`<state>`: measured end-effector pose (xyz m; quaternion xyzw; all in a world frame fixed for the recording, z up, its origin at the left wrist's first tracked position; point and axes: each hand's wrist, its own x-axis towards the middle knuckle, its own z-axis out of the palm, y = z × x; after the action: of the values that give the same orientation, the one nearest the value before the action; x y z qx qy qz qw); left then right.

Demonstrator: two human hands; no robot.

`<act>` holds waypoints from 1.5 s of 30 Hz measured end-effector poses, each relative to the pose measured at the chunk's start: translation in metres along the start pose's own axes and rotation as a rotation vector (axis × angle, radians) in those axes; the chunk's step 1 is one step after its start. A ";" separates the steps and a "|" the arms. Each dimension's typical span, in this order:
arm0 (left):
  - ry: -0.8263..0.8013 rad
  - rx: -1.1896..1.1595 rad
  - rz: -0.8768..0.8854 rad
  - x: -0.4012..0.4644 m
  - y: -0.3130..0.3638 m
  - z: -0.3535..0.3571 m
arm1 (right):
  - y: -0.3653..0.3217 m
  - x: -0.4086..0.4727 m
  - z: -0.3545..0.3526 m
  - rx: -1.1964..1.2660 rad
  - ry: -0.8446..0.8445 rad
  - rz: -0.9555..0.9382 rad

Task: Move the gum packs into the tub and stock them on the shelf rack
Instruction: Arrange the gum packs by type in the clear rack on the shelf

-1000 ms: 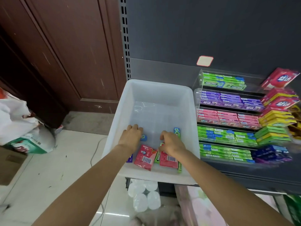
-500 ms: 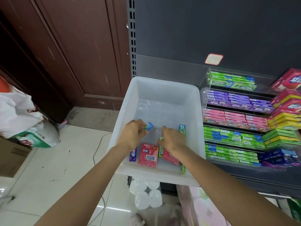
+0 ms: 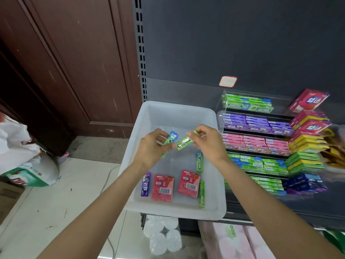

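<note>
Holding gum sticks above the tub [image 3: 179,111]: left hand [image 3: 149,148] pinching a blue-green stick [image 3: 170,138], right hand [image 3: 208,143] seemingly a green stick [image 3: 184,143]; five packs unstocked inside; shelf rack [image 3: 257,139] mostly full.

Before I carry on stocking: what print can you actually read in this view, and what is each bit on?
"DOUBLEMINT": green gum stick pinched in the right hand.
"DOUBLEMINT": green stick lying in the tub.
"DOUBLEMINT": green packs on the top rack tier.
Chinese brand characters: purple stick, red flat packs, red boxes on the rack.
Unreadable: barcode digits, wall tag, left hand's blue-green stick, floor bag.
</note>
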<state>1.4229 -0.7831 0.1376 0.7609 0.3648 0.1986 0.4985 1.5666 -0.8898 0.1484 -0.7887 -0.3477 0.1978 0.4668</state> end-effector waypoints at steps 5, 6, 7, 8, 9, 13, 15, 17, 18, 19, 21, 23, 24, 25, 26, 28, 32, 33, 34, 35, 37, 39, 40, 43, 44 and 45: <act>-0.011 -0.121 0.071 0.014 0.049 0.026 | -0.015 0.003 -0.059 0.234 0.115 0.068; -0.017 -0.124 0.094 0.018 0.059 0.034 | -0.015 0.004 -0.073 0.272 0.148 0.068; -0.022 -0.114 0.124 0.022 0.071 0.044 | -0.014 0.005 -0.089 0.301 0.184 0.056; -0.022 -0.104 0.151 0.026 0.083 0.055 | -0.012 0.006 -0.106 0.322 0.214 0.044; -0.021 -0.089 0.175 0.029 0.092 0.064 | -0.009 0.006 -0.119 0.338 0.235 0.037; -0.073 -0.018 0.307 0.045 0.139 0.117 | 0.010 0.013 -0.190 0.346 0.278 0.000; -0.117 0.012 0.338 0.055 0.161 0.146 | 0.023 0.019 -0.223 0.378 0.294 -0.007; -0.130 0.004 0.336 0.063 0.180 0.173 | 0.035 0.026 -0.253 0.400 0.308 -0.011; -0.125 -0.002 0.336 0.066 0.188 0.185 | 0.041 0.030 -0.266 0.414 0.314 -0.006; -0.117 -0.005 0.330 0.069 0.195 0.196 | 0.046 0.033 -0.279 0.433 0.319 0.002; -0.080 -0.011 0.319 0.075 0.206 0.213 | 0.055 0.039 -0.299 0.461 0.328 0.014; -0.042 -0.038 0.293 0.082 0.213 0.225 | 0.062 0.043 -0.315 0.446 0.328 0.020; -0.033 -0.062 0.281 0.086 0.216 0.230 | 0.066 0.045 -0.320 0.434 0.326 0.023; -0.038 -0.084 0.268 0.089 0.219 0.235 | 0.069 0.046 -0.325 0.429 0.323 0.027; -0.052 -0.096 0.258 0.092 0.221 0.239 | 0.072 0.047 -0.329 0.431 0.319 0.033; -0.080 -0.103 0.243 0.098 0.223 0.246 | 0.077 0.050 -0.333 0.429 0.310 0.052; -0.073 -0.011 0.257 0.112 0.223 0.255 | 0.083 0.057 -0.339 0.431 0.297 0.075; -0.066 0.043 0.271 0.117 0.222 0.258 | 0.084 0.059 -0.340 0.432 0.296 0.076; -0.056 0.095 0.290 0.120 0.221 0.261 | 0.085 0.061 -0.340 0.434 0.295 0.077; -0.045 0.146 0.309 0.122 0.221 0.263 | 0.085 0.062 -0.341 0.435 0.296 0.078; -0.030 0.216 0.334 0.125 0.220 0.270 | 0.086 0.064 -0.340 0.433 0.295 0.072; -0.037 0.253 0.345 0.128 0.218 0.276 | 0.087 0.065 -0.340 0.424 0.296 0.064; -0.050 0.279 0.350 0.129 0.216 0.279 | 0.088 0.065 -0.340 0.421 0.295 0.063; -0.106 0.405 0.364 0.133 0.209 0.283 | 0.090 0.066 -0.341 0.423 0.289 0.054; -0.117 0.464 0.377 0.134 0.209 0.283 | 0.090 0.067 -0.341 0.421 0.287 0.052; -0.122 0.528 0.397 0.134 0.209 0.283 | 0.091 0.067 -0.341 0.420 0.286 0.052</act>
<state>1.7735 -0.9054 0.1985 0.9305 0.2179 0.1446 0.2566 1.8625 -1.0744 0.2357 -0.7031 -0.2091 0.1641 0.6595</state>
